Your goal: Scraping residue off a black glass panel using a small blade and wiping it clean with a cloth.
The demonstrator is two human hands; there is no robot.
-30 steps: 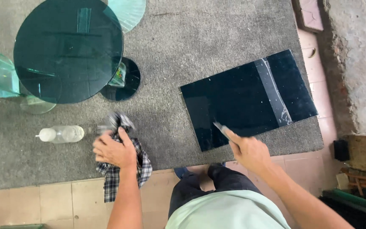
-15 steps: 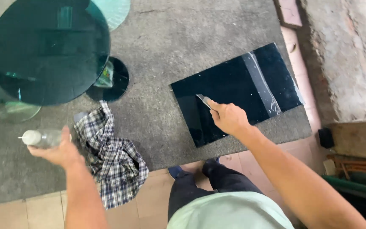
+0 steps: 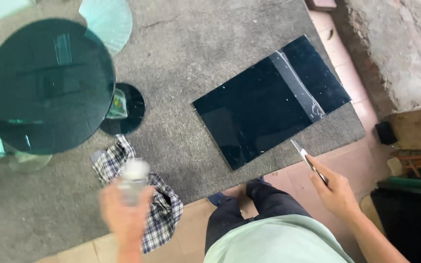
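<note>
Our left hand [image 3: 125, 214] gripping a blurred clear bottle [image 3: 133, 180] above the checked cloth [image 3: 162, 214], our right hand [image 3: 334, 192] closed around a scraper blade [image 3: 308, 161] just beside the dark glass sheet [image 3: 264, 102]

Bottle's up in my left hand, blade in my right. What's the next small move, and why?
Probably carry the bottle in the left hand over the dark glass sheet. The sheet lies flat on the grey mat, and the right hand holds the scraper blade just off its near edge.
</note>
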